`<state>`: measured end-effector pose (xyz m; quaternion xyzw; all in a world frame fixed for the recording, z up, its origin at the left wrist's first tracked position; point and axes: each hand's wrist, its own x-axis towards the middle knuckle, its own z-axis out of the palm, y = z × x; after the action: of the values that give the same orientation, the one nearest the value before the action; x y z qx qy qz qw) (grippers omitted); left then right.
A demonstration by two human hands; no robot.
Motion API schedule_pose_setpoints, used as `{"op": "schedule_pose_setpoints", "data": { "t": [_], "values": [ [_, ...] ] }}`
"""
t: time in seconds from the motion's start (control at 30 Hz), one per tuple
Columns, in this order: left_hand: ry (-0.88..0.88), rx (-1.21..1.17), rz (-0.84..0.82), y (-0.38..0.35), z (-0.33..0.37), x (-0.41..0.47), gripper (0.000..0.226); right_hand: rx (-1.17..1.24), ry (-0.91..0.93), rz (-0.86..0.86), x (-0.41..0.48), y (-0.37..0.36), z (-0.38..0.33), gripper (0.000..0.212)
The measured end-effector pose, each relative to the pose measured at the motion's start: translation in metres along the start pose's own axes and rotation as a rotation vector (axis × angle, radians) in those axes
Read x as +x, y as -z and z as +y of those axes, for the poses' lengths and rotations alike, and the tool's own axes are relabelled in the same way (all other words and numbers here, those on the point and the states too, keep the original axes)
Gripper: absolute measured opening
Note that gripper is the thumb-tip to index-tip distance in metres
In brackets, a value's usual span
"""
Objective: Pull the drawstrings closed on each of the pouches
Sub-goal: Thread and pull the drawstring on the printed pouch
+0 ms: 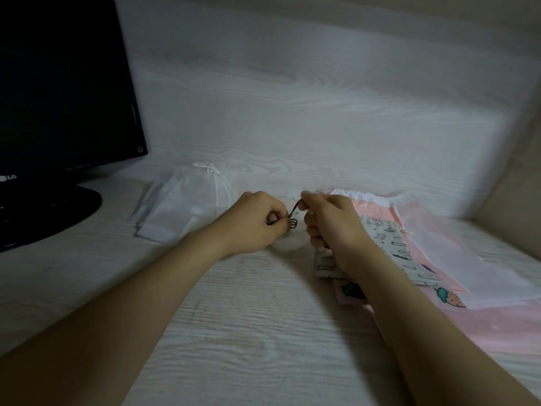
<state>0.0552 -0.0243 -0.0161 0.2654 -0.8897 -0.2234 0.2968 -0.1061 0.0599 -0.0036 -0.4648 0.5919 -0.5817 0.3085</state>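
**Pale wood-grain desk**: fills the lower frame and carries everything listed.

**Black flat-screen monitor on a round stand**: upper left, screen dark.

**Heap of pink and printed fabric drawstring pouches**: right of centre, overlapping. The right forearm lies across its near edge. Judged risk: a sideways pull drags the heap with the arm and muddles which pouches are not yet closed.

**Sheer white mesh pouches**: left of centre, near the monitor stand. The top one is gathered at the neck and looks already drawn shut.

**Left hand**: centre frame, fingers curled, pinching one end of the cord.

**Right hand**: just beside the left, fingers curled, pinching the cord's upper end.

**Small white soft pouch**: the one being worked, on the desk between and mostly under the hands. Whether its mouth is closed cannot be told. Nothing seems to pin its body, so a hard tug may lift it instead of cinching it.

**Thin dark drawstring**: runs between the two pinches, with small loops at its lower end. Judged risk: uneven pulling tightens those loops into a snag, or the cord slips from the fingertips.
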Motion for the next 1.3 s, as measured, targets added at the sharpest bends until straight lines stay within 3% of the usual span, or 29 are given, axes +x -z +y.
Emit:
{"op": "schedule_pose_setpoints", "data": {
  "t": [0.13, 0.27, 0.33, 0.4, 0.5, 0.6, 0.77, 0.93, 1.07, 1.3],
  "values": [
    [0.043, -0.056, -0.018, 0.002, 0.0, 0.0, 0.019, 0.22, 0.085, 0.012, 0.003, 0.005, 0.0, 0.028],
    [0.104, -0.117, -0.075, 0.003, -0.001, -0.002, 0.021, 0.278, 0.153, 0.105, 0.007, 0.006, 0.0, 0.025],
    [0.137, -0.156, -0.084, 0.002, -0.003, -0.002, 0.021, 0.101, 0.185, 0.131, 0.01, 0.009, 0.005, 0.043],
    [0.155, -0.19, -0.09, 0.003, -0.005, -0.001, 0.021, -0.302, 0.264, 0.142, 0.01, 0.008, 0.01, 0.051],
    [0.182, -0.231, -0.085, 0.005, -0.006, 0.001, 0.021, -0.625, 0.398, 0.098, 0.005, 0.004, 0.011, 0.036],
    [0.208, -0.303, -0.083, 0.006, -0.004, 0.002, 0.024, -0.582, 0.435, 0.018, -0.001, -0.003, 0.009, 0.023],
    [0.248, -0.34, -0.055, 0.01, -0.003, 0.004, 0.025, -0.662, 0.553, 0.108, -0.001, -0.003, 0.011, 0.029],
    [0.259, -0.381, -0.087, 0.012, -0.003, 0.002, 0.025, -0.706, 0.634, 0.021, 0.001, 0.001, 0.011, 0.014],
    [0.241, -0.371, -0.14, 0.013, -0.005, 0.001, 0.026, -0.715, 0.596, -0.03, 0.0, 0.002, 0.01, 0.022],
    [0.275, -0.473, -0.133, 0.009, -0.011, 0.004, 0.02, -0.749, 0.658, 0.012, -0.001, -0.001, 0.009, 0.013]
  ]
}}
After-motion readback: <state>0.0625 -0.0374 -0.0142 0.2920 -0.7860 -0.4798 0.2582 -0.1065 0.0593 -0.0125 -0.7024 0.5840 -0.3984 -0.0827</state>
